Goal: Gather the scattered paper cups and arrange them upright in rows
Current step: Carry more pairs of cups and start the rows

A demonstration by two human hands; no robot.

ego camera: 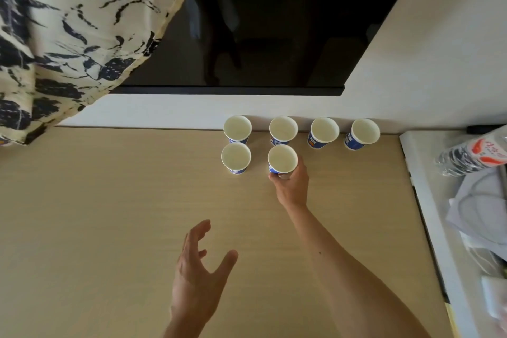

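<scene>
Several blue-and-white paper cups stand upright on the wooden table (109,214). A back row of cups runs along the wall, from the leftmost cup (237,129) to the rightmost cup (365,133). In front of it stand two more: a cup on the left (236,158) and a cup on the right (282,159). My right hand (290,185) is wrapped around the base of that right front cup. Nearer to me, my left hand (197,269) hovers over the table, fingers spread and holding nothing.
A dark screen (260,22) hangs on the wall behind the cups. A patterned cloth (68,35) drapes at the upper left. To the right, a white surface (428,214) holds a plastic bottle (472,156) lying down and crumpled items.
</scene>
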